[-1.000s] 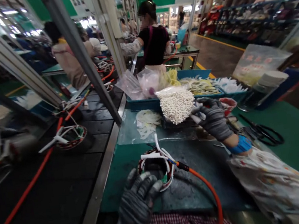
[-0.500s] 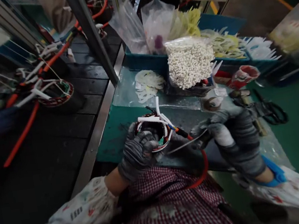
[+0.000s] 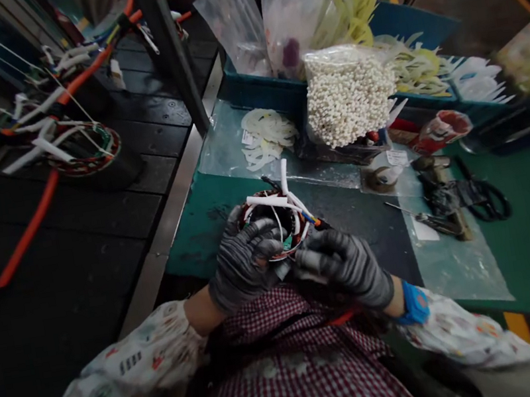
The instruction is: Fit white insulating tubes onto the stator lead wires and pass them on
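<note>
A motor stator [image 3: 296, 237] with copper windings, white sleeves and coloured leads sits in front of me at the bench edge. My left hand [image 3: 248, 255], in a grey striped glove, is closed around its left side, with the fingers over the near rim. Thin white cord [image 3: 276, 213] arches across the stator's opening. My right hand [image 3: 340, 263], gloved alike, is closed at the stator's lower right rim. Its fingertips are bent and slightly blurred, hiding whatever they pinch. Black-and-orange sleeving on the leads runs behind this hand.
Scissors [image 3: 489, 196] and a thin metal-shafted tool [image 3: 432, 222] lie to the right. Beyond the stator are a bag of white beaded pieces [image 3: 349, 94], pale strips [image 3: 267, 134] and blue bins [image 3: 265, 88]. At left, another stator [image 3: 94, 152] stands on the dark slatted conveyor [image 3: 160, 171].
My right hand has moved left from the tools to the stator's rim; the cord it drew out taut no longer stretches to the right. My left hand keeps its hold.
</note>
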Tool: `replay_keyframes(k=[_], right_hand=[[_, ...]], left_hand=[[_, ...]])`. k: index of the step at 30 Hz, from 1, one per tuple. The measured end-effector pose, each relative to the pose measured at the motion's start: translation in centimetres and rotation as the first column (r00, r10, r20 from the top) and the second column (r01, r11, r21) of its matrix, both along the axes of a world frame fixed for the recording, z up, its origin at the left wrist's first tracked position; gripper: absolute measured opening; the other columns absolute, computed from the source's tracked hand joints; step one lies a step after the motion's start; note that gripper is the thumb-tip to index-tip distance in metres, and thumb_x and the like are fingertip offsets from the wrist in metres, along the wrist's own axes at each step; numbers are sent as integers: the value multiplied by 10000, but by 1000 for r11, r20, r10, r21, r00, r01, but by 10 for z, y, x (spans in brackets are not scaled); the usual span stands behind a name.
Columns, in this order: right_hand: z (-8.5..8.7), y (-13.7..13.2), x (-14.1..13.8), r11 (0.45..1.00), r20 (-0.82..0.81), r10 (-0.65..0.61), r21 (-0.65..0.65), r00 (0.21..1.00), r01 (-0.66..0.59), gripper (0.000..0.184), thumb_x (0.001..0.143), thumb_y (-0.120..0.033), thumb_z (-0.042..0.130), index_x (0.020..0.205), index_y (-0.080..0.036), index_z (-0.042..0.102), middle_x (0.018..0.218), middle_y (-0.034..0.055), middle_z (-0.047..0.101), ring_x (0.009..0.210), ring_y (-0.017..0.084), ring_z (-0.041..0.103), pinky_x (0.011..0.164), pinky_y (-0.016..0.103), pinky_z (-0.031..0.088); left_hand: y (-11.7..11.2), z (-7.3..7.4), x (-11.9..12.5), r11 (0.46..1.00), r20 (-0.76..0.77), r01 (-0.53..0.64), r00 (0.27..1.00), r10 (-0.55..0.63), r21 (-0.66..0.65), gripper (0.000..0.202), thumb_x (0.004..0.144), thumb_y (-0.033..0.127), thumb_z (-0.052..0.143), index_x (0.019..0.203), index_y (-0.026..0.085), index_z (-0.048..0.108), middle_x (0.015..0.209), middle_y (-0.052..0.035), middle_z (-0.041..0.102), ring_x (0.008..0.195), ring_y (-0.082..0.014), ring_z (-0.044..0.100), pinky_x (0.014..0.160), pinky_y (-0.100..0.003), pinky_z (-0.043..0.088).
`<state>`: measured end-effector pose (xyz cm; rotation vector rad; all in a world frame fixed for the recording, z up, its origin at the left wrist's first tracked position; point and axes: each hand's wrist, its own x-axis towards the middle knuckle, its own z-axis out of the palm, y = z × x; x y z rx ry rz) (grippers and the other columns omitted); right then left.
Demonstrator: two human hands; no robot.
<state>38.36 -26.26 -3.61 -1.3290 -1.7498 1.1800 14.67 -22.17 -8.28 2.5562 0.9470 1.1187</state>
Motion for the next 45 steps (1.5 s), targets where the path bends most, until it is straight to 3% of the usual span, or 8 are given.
replay_keyframes(k=[7, 12, 16, 30, 33, 37, 41, 45], right_hand=[[29, 40, -25, 966, 591, 55, 173, 805, -193, 269, 1071, -392, 628, 1026, -189, 799, 797, 106, 772, 634, 205, 634, 631, 324, 479], [32, 47, -19, 985, 50, 109, 132, 993, -114, 241, 1065, -383, 646, 976, -217, 796, 850, 20, 805, 727, 161, 711, 701, 288, 562], [31, 44, -10, 976, -249, 179, -77, 952, -204, 232, 1056, -406, 696, 1100, -227, 836, 1029, 36, 870, 941, 220, 821, 869, 348, 666], [19, 39, -2, 946, -43, 239, 234, 970, -223, 137, 1007, -242, 713, 1072, -251, 834, 1018, 37, 862, 873, 192, 804, 856, 336, 662], [7, 34, 1, 905, -7, 392, 185, 920, -384, 170, 1025, -295, 703, 1134, -276, 832, 1131, 48, 856, 957, 216, 812, 886, 356, 667], [-20, 25, 6, 959, -9, 247, 148, 969, -243, 209, 1023, -395, 746, 1200, -289, 781, 1052, 45, 835, 901, 227, 789, 847, 394, 672], [-26, 27, 7, 754, 225, 358, 502, 906, -423, 118, 1077, -322, 677, 1097, -274, 784, 1020, 44, 818, 905, 204, 759, 862, 389, 656], [-5, 21, 2, 615, 355, 485, 512, 799, -600, 256, 1148, -303, 529, 1112, -222, 769, 974, 45, 798, 928, 157, 743, 886, 305, 641]], left_hand=[[1, 8, 6, 1000, 125, 26, 992, -28, 17, 66, 941, 253, 755, 972, 271, 700, 993, 48, 844, 1135, -226, 797, 1391, -608, 259], [2, 12, 4, 999, 87, 51, 995, -50, -8, 59, 962, 277, 756, 996, 246, 719, 1076, -7, 844, 1130, -243, 797, 1375, -626, 301], [3, 11, 0, 999, 37, 39, 999, -39, 7, 167, 983, 330, 727, 1127, 247, 734, 1124, -18, 843, 1128, -249, 799, 1367, -646, 319], [8, 14, 0, 998, 63, 66, 996, -65, -18, 133, 996, 390, 740, 1073, 287, 703, 1071, 28, 842, 1055, -232, 805, 1374, -647, 327], [6, 10, -2, 993, 34, 90, 996, -87, -72, 154, 991, 395, 735, 1089, 280, 707, 1069, 13, 832, 1071, -245, 798, 1399, -651, 255], [4, 10, -4, 993, 11, 59, 998, -58, -101, 147, 975, 391, 733, 1079, 289, 719, 1063, 10, 835, 1059, -250, 801, 1400, -639, 262], [5, 14, -4, 991, 21, 52, 999, -50, -121, 139, 983, 410, 714, 1028, 278, 722, 1052, 9, 847, 1035, -247, 813, 1392, -660, 271], [5, 16, -1, 994, 55, 55, 997, -50, -100, 111, 958, 331, 766, 1024, 260, 712, 990, 15, 851, 998, -223, 820, 1380, -637, 311]])
